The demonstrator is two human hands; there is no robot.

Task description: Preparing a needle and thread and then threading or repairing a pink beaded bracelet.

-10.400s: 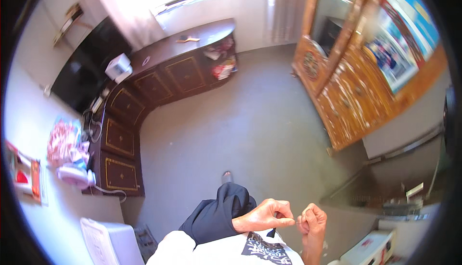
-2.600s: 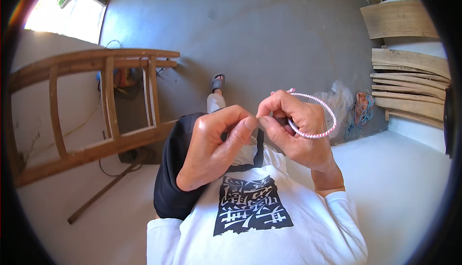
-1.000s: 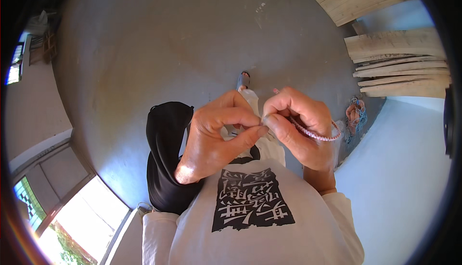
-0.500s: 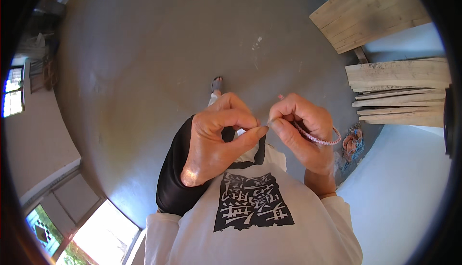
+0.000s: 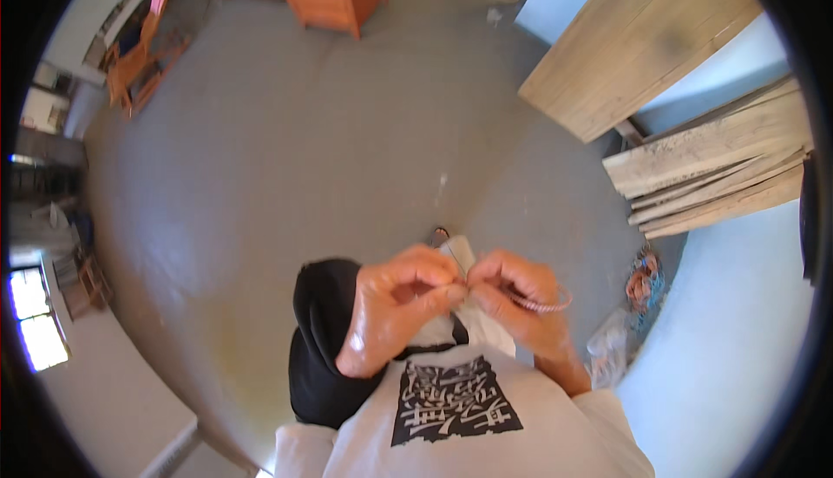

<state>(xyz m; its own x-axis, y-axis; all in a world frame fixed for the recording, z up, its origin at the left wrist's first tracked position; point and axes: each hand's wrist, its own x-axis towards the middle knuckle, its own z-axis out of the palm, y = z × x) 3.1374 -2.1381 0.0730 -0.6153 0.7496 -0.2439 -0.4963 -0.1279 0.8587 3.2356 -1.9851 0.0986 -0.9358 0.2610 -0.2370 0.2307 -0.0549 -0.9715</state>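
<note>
Both hands are raised in front of my white shirt, their pinched fingertips meeting or nearly so. My left hand is closed, thumb against forefinger; whatever lies between them is too small to make out. A thin dark line, like a thread or needle, runs up from where the fingertips meet. My right hand is also closed in a pinch and holds a pink-and-white braided cord, which loops out past its outer side. The cord's ends are hidden in the fingers. A black sleeve covers my left forearm.
Wooden boards and a stack of rough planks lean by the right wall. Below them lie tangled cords and a clear plastic bag. Beyond the grey floor stand an orange wooden cabinet and a wooden chair.
The view has tilted up, bringing the cabinet and chair in. My hands show lower and smaller in the picture, with their fingertips closer together. The right hand still holds the braided cord.
</note>
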